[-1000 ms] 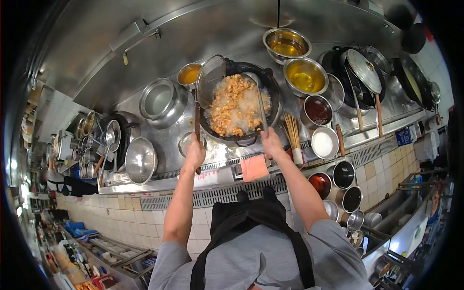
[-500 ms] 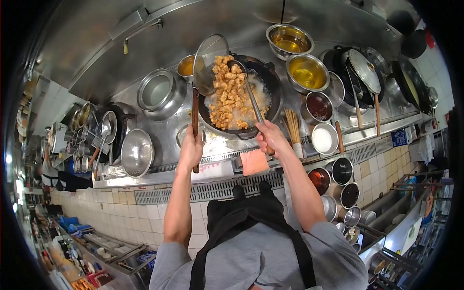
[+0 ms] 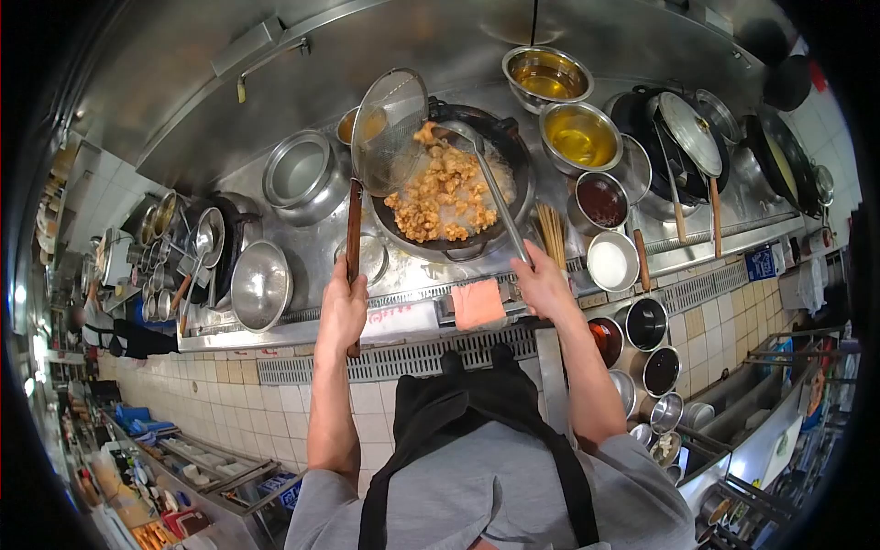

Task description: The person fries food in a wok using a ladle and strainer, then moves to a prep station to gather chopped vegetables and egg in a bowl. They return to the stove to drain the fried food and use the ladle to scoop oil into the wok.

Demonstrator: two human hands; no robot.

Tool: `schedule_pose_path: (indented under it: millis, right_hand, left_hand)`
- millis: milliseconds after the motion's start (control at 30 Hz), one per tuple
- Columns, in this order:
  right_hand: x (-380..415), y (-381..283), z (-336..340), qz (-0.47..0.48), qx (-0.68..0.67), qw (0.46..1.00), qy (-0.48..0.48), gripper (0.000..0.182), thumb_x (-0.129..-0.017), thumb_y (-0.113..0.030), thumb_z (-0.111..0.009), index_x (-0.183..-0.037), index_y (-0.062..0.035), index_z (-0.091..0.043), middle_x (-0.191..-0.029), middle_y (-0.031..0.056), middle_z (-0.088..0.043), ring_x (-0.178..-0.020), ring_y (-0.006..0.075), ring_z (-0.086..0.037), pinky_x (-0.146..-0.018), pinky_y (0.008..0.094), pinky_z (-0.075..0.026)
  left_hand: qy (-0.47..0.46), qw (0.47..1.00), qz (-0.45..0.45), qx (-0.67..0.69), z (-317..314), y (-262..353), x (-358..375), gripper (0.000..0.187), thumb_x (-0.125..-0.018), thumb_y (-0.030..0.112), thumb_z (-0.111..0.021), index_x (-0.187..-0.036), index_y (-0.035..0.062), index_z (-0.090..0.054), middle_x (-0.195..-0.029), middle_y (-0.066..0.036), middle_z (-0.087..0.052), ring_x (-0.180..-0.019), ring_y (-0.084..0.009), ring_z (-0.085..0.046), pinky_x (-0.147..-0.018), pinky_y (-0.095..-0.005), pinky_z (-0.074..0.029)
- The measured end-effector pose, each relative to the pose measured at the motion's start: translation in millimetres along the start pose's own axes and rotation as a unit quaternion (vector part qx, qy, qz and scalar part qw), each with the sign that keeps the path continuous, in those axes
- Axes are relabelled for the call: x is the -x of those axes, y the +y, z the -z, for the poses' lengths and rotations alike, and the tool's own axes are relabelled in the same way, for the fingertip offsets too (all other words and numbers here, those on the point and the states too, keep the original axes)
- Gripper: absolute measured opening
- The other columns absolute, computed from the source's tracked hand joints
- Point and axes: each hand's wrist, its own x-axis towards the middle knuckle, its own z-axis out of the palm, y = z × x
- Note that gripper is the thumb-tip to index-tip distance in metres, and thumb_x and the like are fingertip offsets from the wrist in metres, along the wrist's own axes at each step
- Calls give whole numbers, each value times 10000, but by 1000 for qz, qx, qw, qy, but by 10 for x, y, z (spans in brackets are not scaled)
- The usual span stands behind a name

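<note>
Strainer (image 3: 390, 128) and ladle (image 3: 497, 195) at work over the wok (image 3: 521, 174) — a scooping or turning step, I judge.
From my remote seat I see the left hand (image 3: 344, 307) wrapped round the strainer's wooden handle, mesh tilted up at the wok's far-left rim; the right hand (image 3: 544, 282) grips the ladle, its head toward the wok's far side. The golden pieces (image 3: 449, 188) lie inside the wok — the next move calls for both handles steady, mesh close to the wok.
</note>
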Motion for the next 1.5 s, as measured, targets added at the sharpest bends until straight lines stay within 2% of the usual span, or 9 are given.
schedule_pose_path:
  millis: [167,267,567,800,867,967,1067,1167,1500]
  right_hand:
    - [198,274,394,85,130,986,56,539,-1033,-230,-584,-1521,-37,-458,-783,130,-669,-595,217,-645,-575,381,-524]
    - [280,351,980,167,314,933,55,561,-1016,-262,-612,-1500,-13,-476,-997,304,-712,-903,448,-708,-832,485,-539]
    - [507,54,1874,81,523,846,-71,540,-995,-243,-610,-1517,-174,-491,-958,291,-707,-901,488,-677,-826,555,-532]
    - [84,1209,820,111,359,926,-48,558,-999,-235,-595,-1530,-135,-454,-970,315,-697,-913,506,-672,-835,581,-522]
    - [-142,1650,445,159,269,949,-34,543,-1004,-212,-587,-1511,-68,-458,-1038,318,-693,-954,526,-657,-852,559,-525]
    - [-389,1855,-78,331,156,929,60,571,-1006,-207,-599,-1538,-77,-437,-858,204,-712,-715,372,-712,-690,473,-574]
    - [-131,1004,-60,-62,-9,991,-121,625,-1020,-205,-624,-1588,-101,-385,-779,66,-613,-526,169,-597,-468,347,-498]
    - [-117,951,-156,-68,-87,992,-63,589,-1019,-211,-604,-1575,-152,-419,-656,-1,-510,-380,110,-439,-327,292,-340]
    - [-249,289,209,7,-61,998,-25,610,-1002,-181,-632,-1573,-123,-425,-663,-8,-518,-442,94,-447,-370,298,-361]
  left_hand:
    - [14,986,-46,-160,-145,-104,-132,450,-1014,51,-516,-1424,-88,-395,-957,-381,-676,-929,-557,-655,-752,-566,-490]
    - [23,979,-30,-199,-286,-313,-295,461,-1021,66,-503,-1435,-105,-394,-897,-401,-652,-903,-590,-628,-750,-578,-476]
    - [13,995,-20,-99,-874,-930,-160,383,-1008,44,-500,-1349,-87,-385,-905,-396,-653,-880,-571,-647,-735,-575,-498]
    - [6,1000,-11,-5,-1525,-1508,-84,289,-1062,95,-481,-1312,12,-360,-709,-34,-541,-526,-122,-530,-425,-314,-419]
    - [-4,998,46,35,-1454,-1078,-18,350,-1030,84,-500,-1337,-56,-409,-851,-252,-627,-760,-410,-611,-633,-471,-472]
    - [18,998,60,31,-1356,-659,35,365,-1012,80,-514,-1330,-90,-458,-937,-355,-669,-896,-524,-666,-752,-529,-502]
    - [43,996,72,23,-1225,-337,73,346,-1014,77,-519,-1311,-96,-473,-919,-335,-666,-889,-494,-675,-764,-509,-505]
    - [50,993,97,43,-1072,-120,78,298,-1021,71,-517,-1268,-93,-493,-904,-306,-665,-866,-465,-677,-768,-493,-506]
    - [45,995,56,71,-838,390,32,309,-1045,69,-508,-1329,-50,-479,-850,-237,-658,-710,-351,-655,-660,-451,-497]
